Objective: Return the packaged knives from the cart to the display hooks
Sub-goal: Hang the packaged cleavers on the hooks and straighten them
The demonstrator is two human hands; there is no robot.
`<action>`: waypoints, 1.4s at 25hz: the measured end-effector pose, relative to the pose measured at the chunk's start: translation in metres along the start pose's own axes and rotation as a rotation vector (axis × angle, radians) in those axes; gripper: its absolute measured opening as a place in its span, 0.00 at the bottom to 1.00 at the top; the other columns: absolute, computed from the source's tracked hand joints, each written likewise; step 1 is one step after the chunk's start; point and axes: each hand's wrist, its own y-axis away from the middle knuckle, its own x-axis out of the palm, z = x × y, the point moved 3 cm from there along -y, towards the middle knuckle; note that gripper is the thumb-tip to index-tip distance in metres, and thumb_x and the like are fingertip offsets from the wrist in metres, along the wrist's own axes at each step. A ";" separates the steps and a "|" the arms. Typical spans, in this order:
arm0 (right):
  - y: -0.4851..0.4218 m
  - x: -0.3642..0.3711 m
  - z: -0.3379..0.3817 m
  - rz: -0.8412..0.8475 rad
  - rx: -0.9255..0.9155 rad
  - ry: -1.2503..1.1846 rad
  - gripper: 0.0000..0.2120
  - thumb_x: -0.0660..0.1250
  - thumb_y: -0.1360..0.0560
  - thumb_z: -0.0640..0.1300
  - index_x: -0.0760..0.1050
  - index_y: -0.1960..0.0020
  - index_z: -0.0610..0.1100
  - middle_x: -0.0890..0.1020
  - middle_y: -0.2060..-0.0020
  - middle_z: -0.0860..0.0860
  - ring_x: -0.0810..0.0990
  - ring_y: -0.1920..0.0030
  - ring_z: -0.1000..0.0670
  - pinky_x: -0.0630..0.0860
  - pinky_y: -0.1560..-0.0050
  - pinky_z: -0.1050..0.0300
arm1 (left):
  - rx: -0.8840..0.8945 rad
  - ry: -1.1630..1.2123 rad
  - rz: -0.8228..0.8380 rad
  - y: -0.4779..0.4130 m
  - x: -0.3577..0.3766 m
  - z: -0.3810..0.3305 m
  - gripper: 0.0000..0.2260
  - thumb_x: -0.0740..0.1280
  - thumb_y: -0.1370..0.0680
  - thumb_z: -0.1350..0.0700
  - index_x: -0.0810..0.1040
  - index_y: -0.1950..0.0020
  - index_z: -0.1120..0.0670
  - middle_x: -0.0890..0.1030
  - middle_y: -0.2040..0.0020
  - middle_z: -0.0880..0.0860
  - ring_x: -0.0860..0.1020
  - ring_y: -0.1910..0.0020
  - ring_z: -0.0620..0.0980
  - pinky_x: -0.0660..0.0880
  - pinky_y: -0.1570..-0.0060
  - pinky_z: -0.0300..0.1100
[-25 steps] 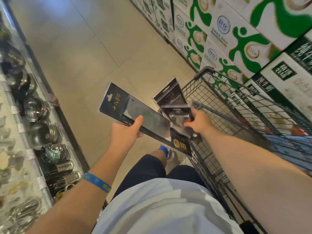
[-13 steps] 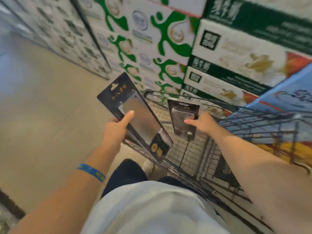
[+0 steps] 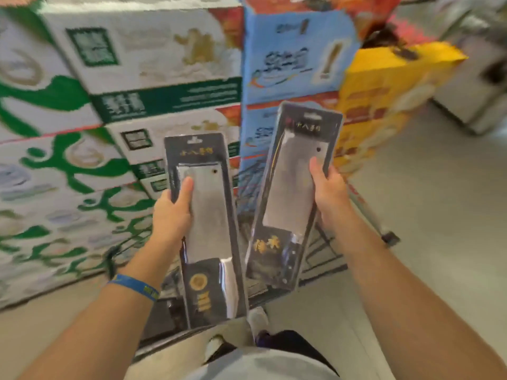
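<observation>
Head view: left hand [image 3: 171,215] grips one packaged cleaver [image 3: 205,231] upright by its left edge, right hand [image 3: 327,192] grips second packaged cleaver [image 3: 293,193] by its right edge, both held above cart [image 3: 323,250], stacked cartons [image 3: 153,78] behind hands.

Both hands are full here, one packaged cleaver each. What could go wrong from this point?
The left hand and right hand each pinch only the edge of a long packaged knife, left knife and right knife; either grip might slip. With no free hand, threading a hang hole onto a hook could be awkward. The frame is motion-blurred and no hooks show, so the person may bump the cart or stacked boxes.
</observation>
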 end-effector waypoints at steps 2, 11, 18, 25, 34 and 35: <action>0.030 -0.052 -0.014 -0.190 -0.058 0.161 0.22 0.64 0.31 0.72 0.76 0.53 0.55 0.82 0.54 0.59 0.81 0.52 0.57 0.77 0.51 0.53 | 0.096 -0.068 0.143 0.013 0.050 -0.011 0.27 0.65 0.25 0.32 0.79 0.46 0.56 0.84 0.50 0.57 0.83 0.52 0.55 0.80 0.48 0.56; 0.127 -0.272 -0.078 -0.589 0.174 -0.263 0.13 0.75 0.26 0.50 0.79 0.46 0.46 0.87 0.56 0.50 0.87 0.60 0.52 0.82 0.60 0.55 | 0.222 -0.010 0.813 0.147 0.256 -0.065 0.06 0.72 0.22 0.57 0.76 0.51 0.50 0.83 0.60 0.53 0.81 0.67 0.49 0.77 0.71 0.39; 0.197 -0.447 -0.131 -0.766 0.035 -0.579 0.15 0.75 0.24 0.49 0.79 0.40 0.47 0.88 0.50 0.49 0.88 0.52 0.49 0.84 0.58 0.56 | 0.162 -0.014 1.076 0.291 0.404 -0.059 0.12 0.71 0.21 0.46 0.82 0.40 0.49 0.86 0.44 0.54 0.84 0.44 0.57 0.80 0.42 0.58; 0.245 -0.614 -0.154 -1.045 0.044 -0.424 0.14 0.71 0.23 0.59 0.80 0.43 0.51 0.88 0.49 0.52 0.87 0.50 0.51 0.83 0.52 0.52 | 0.650 -0.376 1.080 0.452 0.529 -0.059 0.13 0.61 0.19 0.38 0.74 0.52 0.47 0.80 0.56 0.56 0.80 0.57 0.53 0.79 0.60 0.49; 0.333 -0.742 -0.185 -1.521 0.072 -0.243 0.23 0.73 0.29 0.66 0.82 0.50 0.45 0.87 0.54 0.49 0.85 0.51 0.48 0.82 0.45 0.42 | 0.851 -0.328 1.355 0.615 0.681 -0.044 0.12 0.61 0.17 0.42 0.73 0.54 0.48 0.77 0.60 0.49 0.75 0.67 0.34 0.71 0.70 0.30; 0.345 -0.757 -0.191 -1.573 0.105 -0.230 0.24 0.73 0.30 0.67 0.82 0.50 0.47 0.87 0.54 0.50 0.86 0.51 0.49 0.81 0.44 0.42 | 0.855 -0.342 1.412 0.637 0.700 -0.038 0.11 0.60 0.17 0.42 0.73 0.53 0.47 0.77 0.60 0.49 0.76 0.66 0.33 0.71 0.69 0.31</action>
